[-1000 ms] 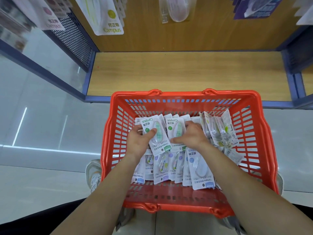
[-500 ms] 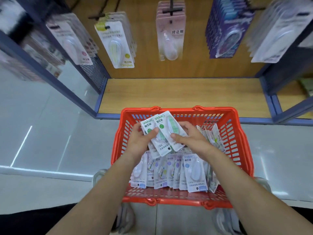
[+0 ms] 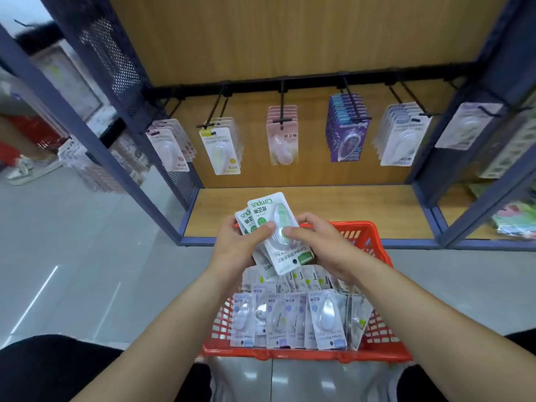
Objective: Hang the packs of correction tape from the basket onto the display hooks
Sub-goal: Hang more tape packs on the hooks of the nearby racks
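A left hand (image 3: 235, 248) and right hand (image 3: 322, 248) pinched a fanned stack of glossy blister packs (image 3: 269, 211) above the red plastic lattice basket (image 3: 304, 353), below thin black wire hooks (image 3: 282, 97) on a wood-grain panel (image 3: 290, 39).

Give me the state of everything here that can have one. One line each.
left hand, grips the green packs, thumb on front
right hand, pinches the same green packs from the other side
green packs, lifted above the basket, fanned, not yet hung
basket, loaded with many packs
basket packs, standing in packed rows
display hooks, those in view carry packs
hanging packs, hung in stacks by colour
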The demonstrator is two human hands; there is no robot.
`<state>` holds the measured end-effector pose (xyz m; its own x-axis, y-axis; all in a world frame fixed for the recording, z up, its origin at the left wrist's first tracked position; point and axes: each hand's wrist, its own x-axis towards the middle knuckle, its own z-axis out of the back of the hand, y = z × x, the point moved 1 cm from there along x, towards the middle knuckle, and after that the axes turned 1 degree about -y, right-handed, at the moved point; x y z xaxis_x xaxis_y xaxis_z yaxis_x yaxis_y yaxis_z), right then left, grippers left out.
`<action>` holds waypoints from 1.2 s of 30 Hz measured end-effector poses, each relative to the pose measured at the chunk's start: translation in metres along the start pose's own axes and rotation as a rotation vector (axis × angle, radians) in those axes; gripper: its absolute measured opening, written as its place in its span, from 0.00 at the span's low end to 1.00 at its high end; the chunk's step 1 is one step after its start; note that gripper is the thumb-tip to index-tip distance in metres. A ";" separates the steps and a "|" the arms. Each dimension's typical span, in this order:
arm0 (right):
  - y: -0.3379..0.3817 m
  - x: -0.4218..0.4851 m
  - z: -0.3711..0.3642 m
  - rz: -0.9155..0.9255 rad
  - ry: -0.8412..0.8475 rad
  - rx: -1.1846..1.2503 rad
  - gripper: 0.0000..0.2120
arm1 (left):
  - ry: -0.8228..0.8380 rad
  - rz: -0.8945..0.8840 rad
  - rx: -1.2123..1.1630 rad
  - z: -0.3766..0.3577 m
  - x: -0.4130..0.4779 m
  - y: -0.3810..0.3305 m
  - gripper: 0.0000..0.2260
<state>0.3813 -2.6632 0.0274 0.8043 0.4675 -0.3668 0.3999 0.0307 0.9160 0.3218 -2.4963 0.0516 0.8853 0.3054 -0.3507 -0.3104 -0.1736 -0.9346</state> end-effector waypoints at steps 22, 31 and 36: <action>0.050 -0.038 0.027 0.064 -0.153 -0.075 0.37 | 0.202 0.045 0.136 -0.013 -0.002 -0.034 0.27; 0.042 -0.007 0.021 0.084 -0.314 0.203 0.35 | 0.072 0.071 -0.058 -0.028 0.018 -0.031 0.26; 0.041 0.006 0.019 0.158 -0.331 0.242 0.37 | 0.137 0.078 0.125 -0.023 0.029 -0.037 0.28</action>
<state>0.4113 -2.6757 0.0597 0.9457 0.1405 -0.2931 0.3201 -0.2451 0.9151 0.3669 -2.5029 0.0772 0.8929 0.1638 -0.4194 -0.4133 -0.0715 -0.9078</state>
